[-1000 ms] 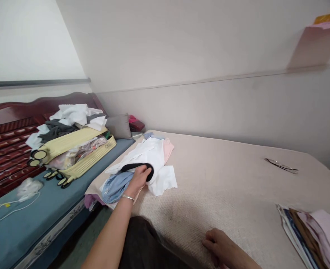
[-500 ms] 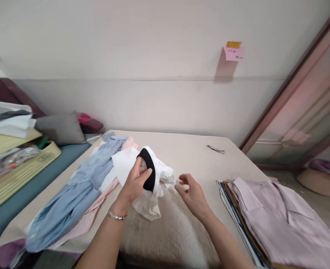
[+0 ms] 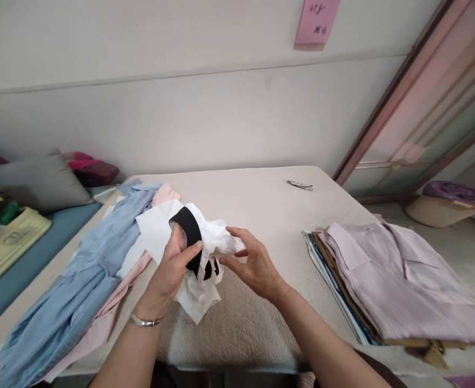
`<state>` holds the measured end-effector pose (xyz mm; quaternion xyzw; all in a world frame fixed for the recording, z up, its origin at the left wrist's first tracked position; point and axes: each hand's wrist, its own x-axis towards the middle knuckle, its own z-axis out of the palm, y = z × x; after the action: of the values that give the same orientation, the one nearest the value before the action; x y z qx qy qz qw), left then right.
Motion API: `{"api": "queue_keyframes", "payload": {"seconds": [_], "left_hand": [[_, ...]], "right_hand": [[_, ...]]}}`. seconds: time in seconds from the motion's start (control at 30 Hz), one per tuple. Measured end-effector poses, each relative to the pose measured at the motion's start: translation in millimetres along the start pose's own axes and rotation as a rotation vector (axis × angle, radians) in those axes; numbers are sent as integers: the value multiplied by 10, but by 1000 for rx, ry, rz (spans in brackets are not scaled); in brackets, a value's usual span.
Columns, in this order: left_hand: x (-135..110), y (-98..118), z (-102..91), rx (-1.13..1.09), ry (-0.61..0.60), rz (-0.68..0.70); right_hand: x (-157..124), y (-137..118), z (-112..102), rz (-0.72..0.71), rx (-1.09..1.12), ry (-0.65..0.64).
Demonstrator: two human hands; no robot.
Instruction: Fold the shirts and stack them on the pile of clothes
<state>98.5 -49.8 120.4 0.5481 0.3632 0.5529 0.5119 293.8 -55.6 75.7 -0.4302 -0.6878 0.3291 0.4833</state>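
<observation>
My left hand (image 3: 173,264) is closed on a curved black band (image 3: 191,237), its thumb pressed on the front and its fingers behind. Thin, crumpled white material (image 3: 215,237) is bunched at the band's right side and hangs beneath it; I cannot tell if it is cloth or paper. Around the right end of this white bunch, my right hand (image 3: 256,264) has its thumb below and its fingers above. Behind the left hand lies a flat white sheet (image 3: 156,223), partly over a light blue garment (image 3: 96,258).
Pink cloth (image 3: 120,291) shows beneath the blue garment. At the right of the pale table (image 3: 237,183) is a stack of folded clothes with a lilac striped shirt (image 3: 386,285) on top. Eyeglasses (image 3: 300,185) lie toward the back. A pink note (image 3: 317,21) hangs on the wall.
My right hand has moved in from beside the white bunch to its end. The band has turned slightly, showing smaller black pieces below it. The view has tilted down.
</observation>
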Motion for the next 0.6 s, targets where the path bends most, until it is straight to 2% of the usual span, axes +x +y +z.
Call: {"api": "queue_keyframes", "payload": {"seconds": [0.23,0.4,0.5,0.6], "left_hand": [[-88,-64,98,40,-104,-34],[-92,-99,113,13,-115,-58],[-94,-111,42,-24,-142,-148],[-88,-105,-125,4,-115,-203]], "right_hand": [[-94,73,129,-139,-14,52],[-108,73,140,-215,-215,69],[-104,23,119,-222,-387,10],[-65,-36,-19,-122,-366,-35]]}}
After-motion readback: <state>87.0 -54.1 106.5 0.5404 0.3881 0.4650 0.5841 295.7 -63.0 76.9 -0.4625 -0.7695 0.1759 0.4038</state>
